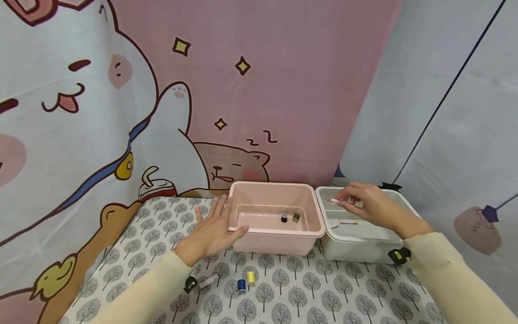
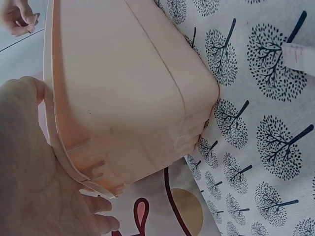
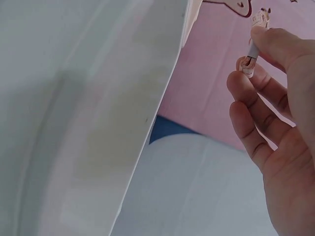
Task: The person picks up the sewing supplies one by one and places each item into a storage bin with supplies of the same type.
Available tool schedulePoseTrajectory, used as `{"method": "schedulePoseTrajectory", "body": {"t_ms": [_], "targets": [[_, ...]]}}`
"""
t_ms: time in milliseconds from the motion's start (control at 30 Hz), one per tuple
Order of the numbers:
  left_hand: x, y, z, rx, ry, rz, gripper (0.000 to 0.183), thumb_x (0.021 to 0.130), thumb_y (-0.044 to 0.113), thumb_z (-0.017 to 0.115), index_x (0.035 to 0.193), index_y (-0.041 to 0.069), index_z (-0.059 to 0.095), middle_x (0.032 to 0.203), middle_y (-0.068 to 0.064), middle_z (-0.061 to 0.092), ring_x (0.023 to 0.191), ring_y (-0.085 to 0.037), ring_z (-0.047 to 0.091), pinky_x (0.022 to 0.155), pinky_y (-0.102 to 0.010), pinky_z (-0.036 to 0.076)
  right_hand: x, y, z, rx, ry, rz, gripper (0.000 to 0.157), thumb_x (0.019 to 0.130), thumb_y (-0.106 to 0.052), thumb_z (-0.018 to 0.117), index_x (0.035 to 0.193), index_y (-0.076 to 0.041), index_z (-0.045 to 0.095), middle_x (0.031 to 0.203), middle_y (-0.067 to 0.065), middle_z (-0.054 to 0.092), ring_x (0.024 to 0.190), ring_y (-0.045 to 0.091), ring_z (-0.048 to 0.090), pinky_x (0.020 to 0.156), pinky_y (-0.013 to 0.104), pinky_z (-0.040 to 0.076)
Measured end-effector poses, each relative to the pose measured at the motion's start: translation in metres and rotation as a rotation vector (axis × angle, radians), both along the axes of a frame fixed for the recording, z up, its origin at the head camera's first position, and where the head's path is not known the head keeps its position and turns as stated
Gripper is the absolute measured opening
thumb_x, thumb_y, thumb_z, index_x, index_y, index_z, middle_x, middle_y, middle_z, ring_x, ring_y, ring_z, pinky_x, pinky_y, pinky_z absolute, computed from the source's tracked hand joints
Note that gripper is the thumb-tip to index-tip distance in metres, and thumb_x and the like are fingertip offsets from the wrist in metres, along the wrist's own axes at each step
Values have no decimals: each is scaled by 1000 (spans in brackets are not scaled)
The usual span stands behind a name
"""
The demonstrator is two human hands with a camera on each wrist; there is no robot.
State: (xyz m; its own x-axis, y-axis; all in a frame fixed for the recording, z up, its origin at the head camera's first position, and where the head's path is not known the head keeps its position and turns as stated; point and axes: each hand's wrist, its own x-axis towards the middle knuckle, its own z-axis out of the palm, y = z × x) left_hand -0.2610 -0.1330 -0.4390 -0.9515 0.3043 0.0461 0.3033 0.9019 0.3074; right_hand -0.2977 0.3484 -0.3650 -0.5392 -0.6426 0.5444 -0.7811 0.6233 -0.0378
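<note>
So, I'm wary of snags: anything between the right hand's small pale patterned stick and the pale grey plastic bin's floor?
Nothing visible blocks the stick; a yellow-tipped strip and a small white piece lie in the bin.

Readable text: two Zs only

Zs (image 1: 270, 137), one smaller, drawn on pink backdrop (image 1: 303, 90) above sleeping bear (image 1: 236, 163). Print on small stick (image 3: 260, 19) in right hand (image 1: 366, 207): too small. Reddish marks on white stick (image 2: 298, 58) on bench (image 2: 273, 147): unreadable.

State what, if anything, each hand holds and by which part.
The right hand pinches a small, slim, unidentifiable item near its middle, both ends showing. The left hand, spread at the pink bin's rim, grips nothing.
</note>
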Motion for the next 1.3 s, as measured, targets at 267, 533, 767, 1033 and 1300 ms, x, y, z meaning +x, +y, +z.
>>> {"method": "schedulePoseTrajectory", "body": {"t_ms": [267,533,767,1033,1300], "targets": [[-1,0,0,1,0,6,118,109,93,35,188,11,3,196,-10,-5,184,-42,-6,136,-88,-16,-15,21,2,33,-80,-61,14,100,-12,93,110,-20,89,96,-16,78,81,-5,66,64,22,56],[0,0,2,-12,-11,5,119,108,94,33,188,11,1,196,-9,-6,184,-42,-6,137,-87,-15,-28,47,2,71,-94,-171,22,96,-9,96,106,-26,87,92,-19,76,82,-5,67,71,33,66],[-2,-1,1,-32,-11,9,119,108,95,30,188,13,-1,196,-7,-6,184,-41,-6,137,-87,-16,-42,67,1,70,-145,-183,19,97,-6,94,105,-21,87,92,-17,79,83,-4,70,72,31,67],[-1,-2,1,-24,4,12,119,108,95,31,188,12,1,196,-8,-5,184,-41,-6,136,-87,-15,-53,85,-2,81,-226,-244,15,100,-7,92,103,-20,87,94,-13,83,84,0,73,73,32,67],[-2,-2,1,-29,0,13,120,108,95,31,188,11,2,197,-8,-4,184,-42,-5,138,-87,-12,-56,111,-8,143,-316,-357,4,102,-13,91,103,-13,87,97,-3,86,81,6,75,69,27,60]]}}
